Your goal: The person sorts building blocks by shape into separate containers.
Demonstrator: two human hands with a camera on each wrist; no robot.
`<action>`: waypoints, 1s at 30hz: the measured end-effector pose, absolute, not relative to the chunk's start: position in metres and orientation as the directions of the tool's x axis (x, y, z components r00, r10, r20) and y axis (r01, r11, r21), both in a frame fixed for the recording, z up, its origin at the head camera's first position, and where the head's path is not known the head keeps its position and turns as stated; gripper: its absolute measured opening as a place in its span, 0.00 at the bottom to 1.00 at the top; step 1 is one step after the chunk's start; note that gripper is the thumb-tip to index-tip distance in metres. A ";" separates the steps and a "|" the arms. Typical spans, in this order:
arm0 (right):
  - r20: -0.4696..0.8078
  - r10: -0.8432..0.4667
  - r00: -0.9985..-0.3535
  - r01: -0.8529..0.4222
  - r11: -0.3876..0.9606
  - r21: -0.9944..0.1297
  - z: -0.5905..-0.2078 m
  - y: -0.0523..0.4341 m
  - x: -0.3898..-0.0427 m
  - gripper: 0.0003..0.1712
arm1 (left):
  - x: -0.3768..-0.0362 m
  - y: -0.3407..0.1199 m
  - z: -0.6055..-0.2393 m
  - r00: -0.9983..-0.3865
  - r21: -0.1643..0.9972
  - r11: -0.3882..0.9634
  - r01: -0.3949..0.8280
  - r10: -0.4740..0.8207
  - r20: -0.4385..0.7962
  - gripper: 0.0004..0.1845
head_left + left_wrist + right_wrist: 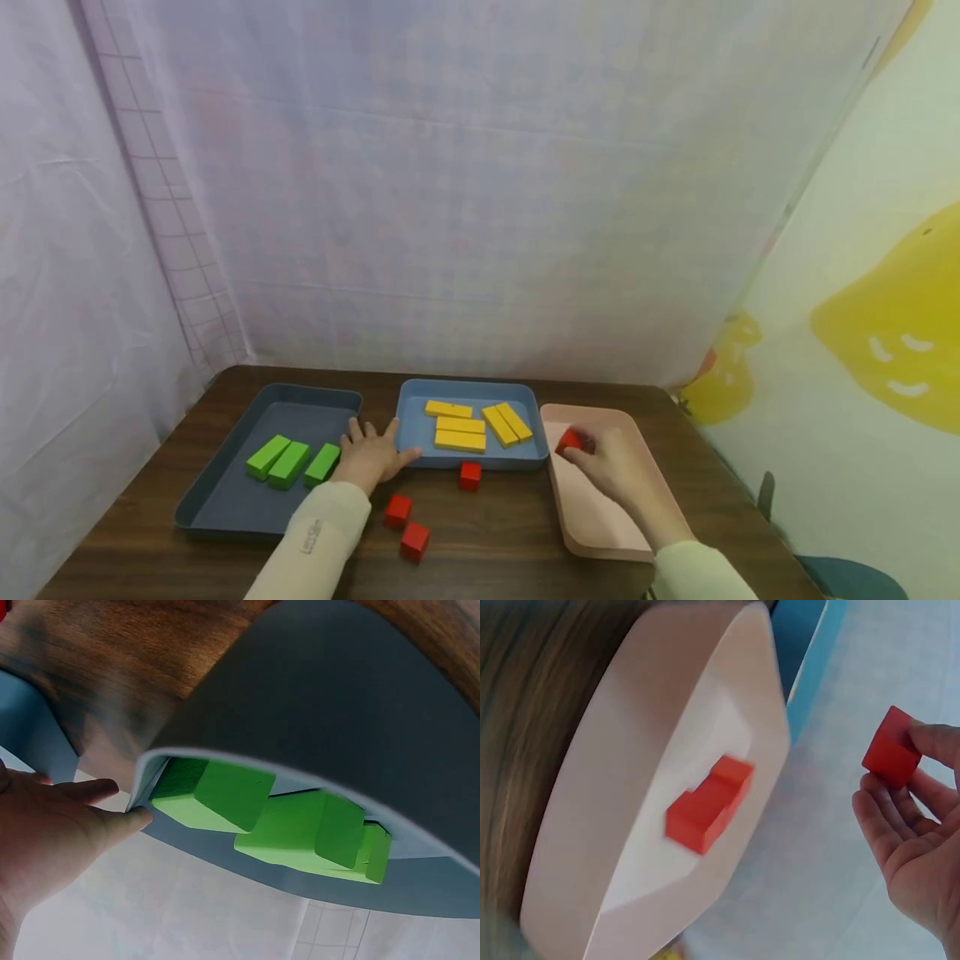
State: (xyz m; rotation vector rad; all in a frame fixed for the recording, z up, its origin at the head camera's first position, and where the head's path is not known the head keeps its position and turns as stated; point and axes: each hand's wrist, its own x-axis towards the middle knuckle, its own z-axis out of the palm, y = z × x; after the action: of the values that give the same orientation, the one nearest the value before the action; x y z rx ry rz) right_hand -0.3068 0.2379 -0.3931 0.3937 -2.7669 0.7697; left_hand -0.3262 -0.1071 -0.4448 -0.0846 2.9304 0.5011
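My right hand [617,471] pinches a red cube [892,748] between thumb and fingers, over the far part of the pink tray [600,521]. Inside that tray, the right wrist view shows red blocks [709,806] lying together; in the head view the hand hides them. My left hand [369,457] is spread, palm down, at the right rim of the dark grey tray [225,500], with fingertips right at the rim in the left wrist view. Several green blocks [288,465] lie in the grey tray beside it.
Between the two hands, a blue tray [468,388] holds several yellow blocks [461,441]. On the brown table [480,550] in front of it are three loose red cubes [414,542]. A pale curtain [450,208] hangs behind the table.
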 end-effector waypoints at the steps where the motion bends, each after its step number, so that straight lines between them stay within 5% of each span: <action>1: 0.291 -0.187 -0.938 -0.314 0.812 -0.492 -0.394 0.243 -0.309 0.05 | -0.326 -0.108 -0.445 -0.984 0.324 0.942 -0.085 -0.028 -0.174 0.43; 5: 0.219 -0.111 -0.969 -0.216 0.809 -0.547 -0.401 0.261 -0.315 0.03 | -0.325 -0.108 -0.444 -0.984 0.323 0.942 -0.087 -0.032 -0.174 0.43; 9: 0.209 -0.072 -0.975 -0.164 0.869 -0.466 -0.413 0.279 -0.319 0.14 | -0.324 -0.108 -0.443 -0.985 0.315 0.945 -0.084 -0.030 -0.171 0.43; 30: 0.243 -0.162 -0.956 -0.257 0.865 -0.432 -0.450 0.278 -0.338 0.16 | -0.326 -0.107 -0.444 -0.985 0.310 0.946 -0.096 -0.045 -0.168 0.43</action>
State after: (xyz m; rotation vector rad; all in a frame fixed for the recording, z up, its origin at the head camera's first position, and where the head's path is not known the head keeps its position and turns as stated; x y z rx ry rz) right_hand -0.3377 0.2785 -0.4496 0.3221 -2.8390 0.6987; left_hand -0.3258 -0.1066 -0.4443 -0.1070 2.9409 0.4810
